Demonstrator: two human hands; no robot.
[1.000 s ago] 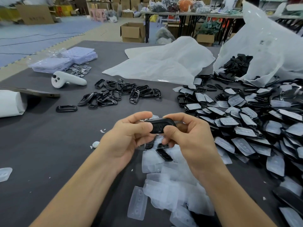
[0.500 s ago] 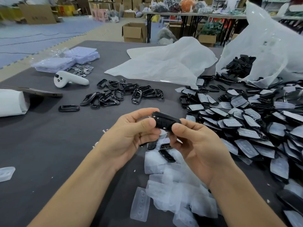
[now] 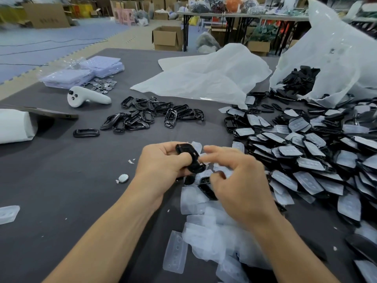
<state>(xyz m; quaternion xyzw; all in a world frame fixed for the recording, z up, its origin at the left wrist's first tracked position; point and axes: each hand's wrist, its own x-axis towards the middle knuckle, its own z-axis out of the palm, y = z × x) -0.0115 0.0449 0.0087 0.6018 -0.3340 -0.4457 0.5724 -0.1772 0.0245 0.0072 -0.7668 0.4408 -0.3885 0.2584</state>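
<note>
My left hand [image 3: 161, 162] grips a small black plastic shell [image 3: 188, 158] just above the dark grey table [image 3: 61, 180]. My right hand [image 3: 242, 184] is blurred beside the shell's right edge, fingers loosely bent; whether it pinches anything cannot be made out. Below both hands lies a heap of translucent rubber pads [image 3: 214, 227]. A big pile of black shells with pads [image 3: 306, 152] spreads to the right. A cluster of black frames [image 3: 151, 115] lies behind my hands.
A coin cell [image 3: 123, 178] lies left of my left wrist. A white controller [image 3: 87, 97], loose coin cells [image 3: 103, 84] and purple packs [image 3: 81, 72] sit far left. A white roll [image 3: 14, 125] is at the left edge. Plastic bags [image 3: 336, 58] stand at the back right.
The shell has turned from lying flat between both hands to standing on edge in my left hand. My right hand has come off it and moved slightly right.
</note>
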